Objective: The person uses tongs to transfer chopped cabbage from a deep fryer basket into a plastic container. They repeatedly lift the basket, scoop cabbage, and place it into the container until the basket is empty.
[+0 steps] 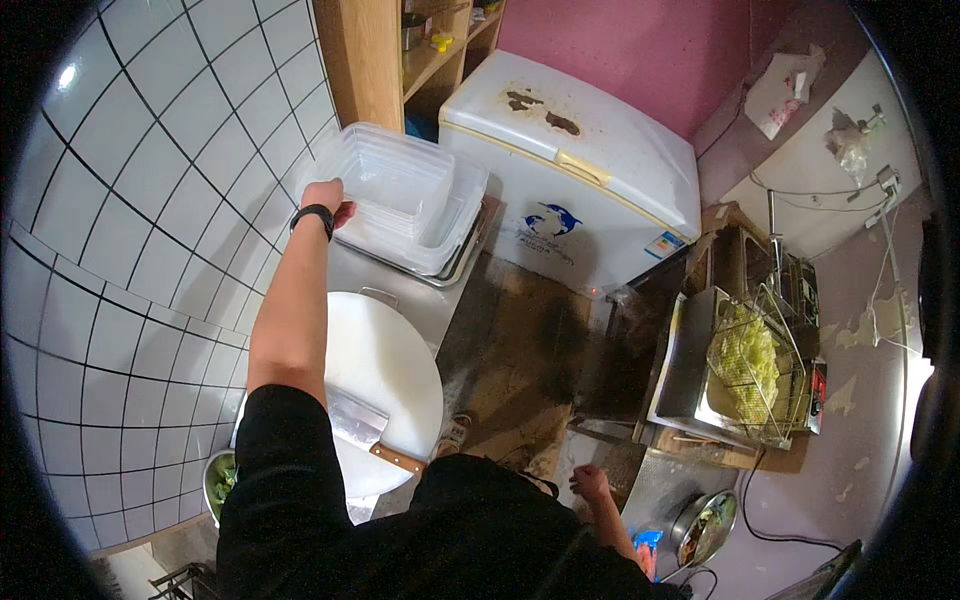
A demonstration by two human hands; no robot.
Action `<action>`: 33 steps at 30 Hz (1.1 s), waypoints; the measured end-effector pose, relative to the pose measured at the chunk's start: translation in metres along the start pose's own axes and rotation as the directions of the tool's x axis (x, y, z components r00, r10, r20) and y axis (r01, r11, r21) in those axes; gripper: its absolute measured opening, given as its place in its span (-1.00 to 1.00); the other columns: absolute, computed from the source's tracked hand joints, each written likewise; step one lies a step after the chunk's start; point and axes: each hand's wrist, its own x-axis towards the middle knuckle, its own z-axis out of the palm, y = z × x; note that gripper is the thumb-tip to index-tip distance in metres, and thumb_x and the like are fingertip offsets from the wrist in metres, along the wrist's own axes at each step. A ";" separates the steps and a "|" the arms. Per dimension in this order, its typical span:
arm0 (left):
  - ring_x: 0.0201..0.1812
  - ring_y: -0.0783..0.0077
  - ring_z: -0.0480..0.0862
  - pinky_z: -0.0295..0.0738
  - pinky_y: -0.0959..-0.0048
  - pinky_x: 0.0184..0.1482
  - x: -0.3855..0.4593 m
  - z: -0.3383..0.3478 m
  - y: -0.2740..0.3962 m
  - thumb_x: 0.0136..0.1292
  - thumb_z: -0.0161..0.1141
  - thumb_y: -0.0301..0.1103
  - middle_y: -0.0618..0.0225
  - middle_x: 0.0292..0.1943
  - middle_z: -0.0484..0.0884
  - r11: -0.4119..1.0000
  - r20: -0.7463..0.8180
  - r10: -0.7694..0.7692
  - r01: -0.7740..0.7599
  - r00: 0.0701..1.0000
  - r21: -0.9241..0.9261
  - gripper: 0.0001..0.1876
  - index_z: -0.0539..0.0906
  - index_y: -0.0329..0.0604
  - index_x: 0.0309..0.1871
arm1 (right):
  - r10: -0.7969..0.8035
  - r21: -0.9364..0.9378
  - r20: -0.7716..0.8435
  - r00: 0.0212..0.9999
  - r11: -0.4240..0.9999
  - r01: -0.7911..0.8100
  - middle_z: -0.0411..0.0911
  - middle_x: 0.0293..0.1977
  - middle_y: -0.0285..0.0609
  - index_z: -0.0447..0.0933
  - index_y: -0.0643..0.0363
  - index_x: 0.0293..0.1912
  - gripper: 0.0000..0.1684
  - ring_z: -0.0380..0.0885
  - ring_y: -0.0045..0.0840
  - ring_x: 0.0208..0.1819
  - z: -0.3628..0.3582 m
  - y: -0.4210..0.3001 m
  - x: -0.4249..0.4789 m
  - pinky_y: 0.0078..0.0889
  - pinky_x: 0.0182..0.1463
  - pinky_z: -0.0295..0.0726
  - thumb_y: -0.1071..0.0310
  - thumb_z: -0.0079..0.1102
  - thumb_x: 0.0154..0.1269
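My left hand [328, 201], with a black band at the wrist, is closed at the near-left rim of a stack of clear plastic containers [401, 176]. My fingertips are partly hidden there. The stack stands in a larger translucent tub [466, 202] on a metal tray [450, 279]. Beneath my left arm is a round white cutting board [397, 337], and on it a cleaver [360, 420] lies flat, its wooden handle pointing toward my body. My right hand [590, 481] hangs low at my right side, fingers curled, with nothing visible in it.
Past the tub stands a white chest freezer [570, 180] with a rusted lid. To the right, a wire frying basket [750, 367] holding pale green food rests over a metal fryer [686, 360]. A metal bowl [705, 529] sits lower right. White tiled wall [150, 187] borders the left.
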 end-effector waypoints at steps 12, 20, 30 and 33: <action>-0.38 -0.06 0.83 0.82 0.06 -0.36 -0.008 0.000 0.040 0.47 -0.05 -0.40 -0.16 -0.30 0.73 1.000 0.150 -0.013 0.015 0.989 -0.010 -0.71 0.52 -0.55 -0.03 | 0.101 -0.974 0.203 0.974 0.119 0.191 0.77 -0.20 0.03 0.71 0.16 -0.03 -0.65 0.75 -0.15 -0.13 -0.065 0.071 0.015 -0.04 -0.11 0.68 0.16 0.22 0.32; -0.37 -0.08 0.84 0.81 0.08 -0.37 -0.021 0.000 0.021 0.51 0.03 -0.34 0.00 -0.37 0.67 0.997 0.200 0.001 0.016 0.980 -0.080 -0.71 0.52 -0.52 -0.17 | -0.747 -0.558 0.208 0.632 0.440 0.704 0.71 -0.24 0.08 0.65 0.18 -0.09 -0.61 0.70 0.04 -0.11 0.160 -0.423 0.024 -0.04 -0.07 0.63 0.02 0.18 0.50; -0.42 0.10 0.83 0.80 0.23 -0.49 -0.060 0.038 -0.010 0.40 0.32 -0.37 0.07 -0.26 0.67 0.977 0.194 -0.046 0.085 0.980 -0.197 -0.69 0.55 -0.56 -0.10 | -0.784 -0.833 0.342 0.517 0.001 0.553 0.63 0.13 0.17 0.56 0.22 0.14 -0.54 0.59 -0.02 0.22 0.347 -0.713 0.099 0.05 0.26 0.61 0.08 0.17 0.45; -0.46 0.10 0.82 0.79 0.24 -0.53 -0.067 0.040 -0.017 0.35 0.28 -0.45 0.01 -0.34 0.69 0.975 0.122 -0.016 0.042 0.992 -0.218 -0.75 0.59 -0.60 -0.20 | -0.715 -0.848 0.450 0.535 -0.154 0.507 0.65 0.10 0.17 0.57 0.19 0.12 -0.61 0.62 -0.02 0.20 0.376 -0.718 0.102 0.05 0.25 0.61 0.19 0.15 0.42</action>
